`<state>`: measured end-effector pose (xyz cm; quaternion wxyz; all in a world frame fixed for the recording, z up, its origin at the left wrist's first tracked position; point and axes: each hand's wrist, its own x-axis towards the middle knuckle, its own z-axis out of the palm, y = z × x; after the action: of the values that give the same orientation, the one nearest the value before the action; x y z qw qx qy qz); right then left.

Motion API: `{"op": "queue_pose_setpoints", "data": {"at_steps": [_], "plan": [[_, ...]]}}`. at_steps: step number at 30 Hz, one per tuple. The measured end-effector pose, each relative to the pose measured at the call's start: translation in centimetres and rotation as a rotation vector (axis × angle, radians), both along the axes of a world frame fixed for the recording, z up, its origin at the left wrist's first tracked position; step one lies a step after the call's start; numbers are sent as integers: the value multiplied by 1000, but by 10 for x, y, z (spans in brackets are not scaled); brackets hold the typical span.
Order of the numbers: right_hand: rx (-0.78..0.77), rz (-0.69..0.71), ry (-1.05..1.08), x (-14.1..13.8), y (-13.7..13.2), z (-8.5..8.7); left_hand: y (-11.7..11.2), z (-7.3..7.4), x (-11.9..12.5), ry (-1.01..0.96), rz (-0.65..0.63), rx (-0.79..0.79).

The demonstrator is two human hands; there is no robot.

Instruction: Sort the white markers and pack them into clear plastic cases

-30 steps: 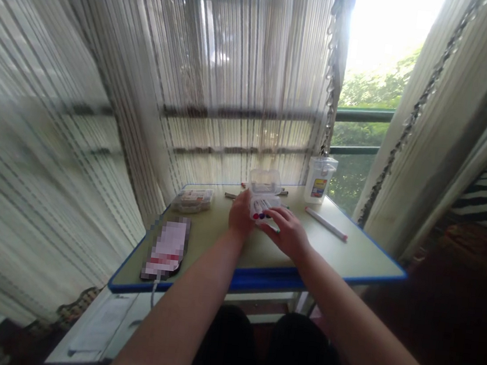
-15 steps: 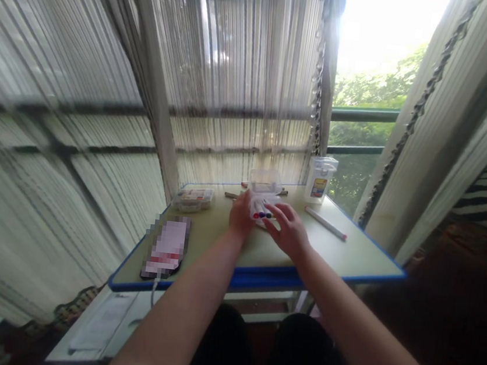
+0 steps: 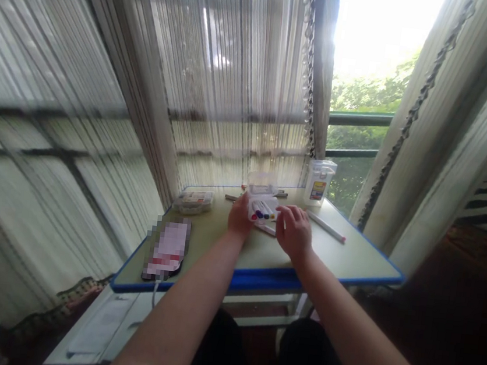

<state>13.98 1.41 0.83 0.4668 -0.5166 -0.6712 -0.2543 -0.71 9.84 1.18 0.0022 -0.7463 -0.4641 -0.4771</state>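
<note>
My left hand is wrapped round the left side of a small clear plastic case and holds it tilted above the table. The case's hinged lid stands open at the back. Several white markers lie side by side inside, their coloured ends facing me: red, blue, dark and yellow. My right hand is at the case's right edge with loosely bent fingers; nothing shows in it, and whether a fingertip touches the case is unclear. Below the case, a white marker lies on the table, partly hidden.
The pale table has a blue edge. On it are another white marker, an upright clear container, a flat clear case and a phone with a cable. More markers lie behind the held case. A fringed curtain hangs beyond.
My right hand has drawn back to the right from over the markers, uncovering a yellow-ended one in the case. My left hand still holds the case; the view has shifted slightly.
</note>
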Motion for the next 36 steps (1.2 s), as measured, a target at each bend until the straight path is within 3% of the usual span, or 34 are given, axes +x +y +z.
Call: {"op": "queue_pose_setpoints", "data": {"at_steps": [4, 7, 10, 16, 29, 36], "plan": [[-226, -207, 42, 3, 10, -3, 3, 2, -4, -99, 86, -33], [-438, -217, -7, 7, 17, -7, 4, 4, -7, -158, 152, -81], [-547, -199, -34, 10, 22, -10, 5, 4, -8, -184, 185, -112], [-482, -131, -9, 14, 29, -16, 3, 4, -6, -145, 156, -111], [-728, 45, -92, 7, 44, -15, -1, 6, -6, -123, 117, -78], [-666, 34, -79, 11, 45, -16, 0, 7, -4, -132, 146, -98]]}}
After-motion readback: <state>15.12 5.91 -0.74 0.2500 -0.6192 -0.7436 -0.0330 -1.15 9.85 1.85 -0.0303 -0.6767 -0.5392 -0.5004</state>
